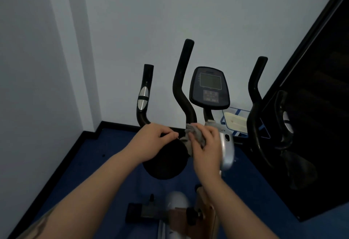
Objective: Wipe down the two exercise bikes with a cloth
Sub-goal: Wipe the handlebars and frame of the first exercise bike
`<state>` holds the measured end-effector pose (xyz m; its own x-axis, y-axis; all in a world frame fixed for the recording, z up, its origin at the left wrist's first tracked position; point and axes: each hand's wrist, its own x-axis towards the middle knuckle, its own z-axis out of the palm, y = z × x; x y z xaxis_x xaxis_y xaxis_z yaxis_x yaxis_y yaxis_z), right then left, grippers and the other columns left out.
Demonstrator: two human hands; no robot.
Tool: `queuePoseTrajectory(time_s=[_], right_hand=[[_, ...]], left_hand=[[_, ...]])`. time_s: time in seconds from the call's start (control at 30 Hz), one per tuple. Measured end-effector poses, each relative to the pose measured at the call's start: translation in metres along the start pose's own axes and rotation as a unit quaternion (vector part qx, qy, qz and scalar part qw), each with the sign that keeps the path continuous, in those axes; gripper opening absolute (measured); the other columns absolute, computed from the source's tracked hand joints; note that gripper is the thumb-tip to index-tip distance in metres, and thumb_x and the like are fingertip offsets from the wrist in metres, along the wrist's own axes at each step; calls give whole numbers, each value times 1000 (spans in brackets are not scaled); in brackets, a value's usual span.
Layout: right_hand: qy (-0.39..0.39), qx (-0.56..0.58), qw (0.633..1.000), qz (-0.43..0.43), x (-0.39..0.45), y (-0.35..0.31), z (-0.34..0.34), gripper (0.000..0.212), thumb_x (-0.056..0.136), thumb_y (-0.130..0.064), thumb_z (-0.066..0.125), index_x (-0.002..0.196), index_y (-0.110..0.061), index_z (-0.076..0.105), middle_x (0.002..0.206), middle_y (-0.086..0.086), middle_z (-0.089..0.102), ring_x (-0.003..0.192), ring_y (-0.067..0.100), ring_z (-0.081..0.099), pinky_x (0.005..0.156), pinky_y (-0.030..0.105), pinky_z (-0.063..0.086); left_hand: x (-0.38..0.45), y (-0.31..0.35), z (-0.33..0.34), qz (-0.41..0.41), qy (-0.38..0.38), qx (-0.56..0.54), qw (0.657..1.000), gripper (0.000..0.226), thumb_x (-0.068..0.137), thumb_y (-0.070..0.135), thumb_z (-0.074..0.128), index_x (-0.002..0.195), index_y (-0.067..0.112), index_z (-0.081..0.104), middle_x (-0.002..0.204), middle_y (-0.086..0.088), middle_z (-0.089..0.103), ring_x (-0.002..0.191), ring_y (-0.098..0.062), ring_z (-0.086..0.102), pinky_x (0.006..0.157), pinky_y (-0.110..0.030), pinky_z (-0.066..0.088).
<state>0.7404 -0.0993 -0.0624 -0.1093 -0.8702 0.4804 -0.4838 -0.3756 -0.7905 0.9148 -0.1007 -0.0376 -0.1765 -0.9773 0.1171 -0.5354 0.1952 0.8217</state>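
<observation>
Standing over the exercise bike [224, 144] in the corner, I start at my left, where the wall [28, 68] meets the blue floor [90, 163]. Next comes the left handlebar [144, 95], rising with its silver pulse pad. My left hand [153, 142] sits at its base, fingers curled down onto the dark bar, I think to steady the frame while I rub; whether they close fully round it I cannot tell. Below it is a round black part [164, 163], likely the seat. Moving right, the grey cloth [192, 134] is bunched against the foot of the middle bar [182, 82], and my right hand [206, 148] holds it with fingers curled over the folds, pressing it where the bars join the silver post. Bunching it gives me a thick pad for that joint. Behind stands the console [210, 87], not yet reached by the cloth. Further right another bar [255, 95] rises, then a dark mirror panel [321, 106] that reflects the bars. I see only this one bike for certain, so I judge the job is at an early stage.
</observation>
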Motion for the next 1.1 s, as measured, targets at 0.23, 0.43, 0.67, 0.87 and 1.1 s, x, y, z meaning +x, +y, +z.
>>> queuePoseTrajectory(time_s=[0.23, 0.43, 0.67, 0.87, 1.1], right_hand=[[-16, 22, 1000, -8, -13, 0, -1, 35, 85, -4, 71, 109, -29, 69, 104, -10, 49, 98, -8, 51, 83, 5, 42], [63, 26, 998, 6, -39, -4, 9, 32, 85, -5, 71, 109, -27, 68, 103, -11, 49, 97, -10, 53, 80, 0, 39], [13, 10, 1000, 24, 1, -7, 3, 30, 85, -11, 73, 111, -26, 69, 101, -15, 49, 96, -15, 48, 80, 1, 37], [26, 12, 1000, 6, -27, -3, 3, 31, 84, -8, 73, 110, -24, 70, 103, -8, 50, 98, -9, 51, 81, 1, 39], [62, 6, 998, -10, -32, -6, 13, 32, 86, -5, 70, 113, -23, 70, 103, -11, 48, 97, -7, 51, 82, 3, 39]], left_hand=[[-2, 0, 0, 0, 1, 11, 1000, 22, 96, 38, 57, 88, 31, 76, 75, 17, 71, 71, 2, 63, 63, -22, 47], [-2, 0, -1, -3, 4, 14, 1000, 24, 96, 39, 57, 92, 25, 77, 82, 8, 73, 77, -5, 66, 76, -36, 54], [-3, 3, -1, 2, 1, 22, 1000, 25, 96, 39, 56, 88, 26, 77, 76, 6, 72, 72, -8, 65, 73, -39, 54], [-4, 1, 0, 1, 4, 21, 1000, 22, 96, 39, 57, 90, 30, 76, 80, 10, 73, 75, -3, 65, 74, -34, 54], [-3, 3, -1, -4, 8, 21, 1000, 22, 96, 39, 57, 95, 28, 77, 81, 12, 73, 76, -2, 65, 76, -33, 54]])
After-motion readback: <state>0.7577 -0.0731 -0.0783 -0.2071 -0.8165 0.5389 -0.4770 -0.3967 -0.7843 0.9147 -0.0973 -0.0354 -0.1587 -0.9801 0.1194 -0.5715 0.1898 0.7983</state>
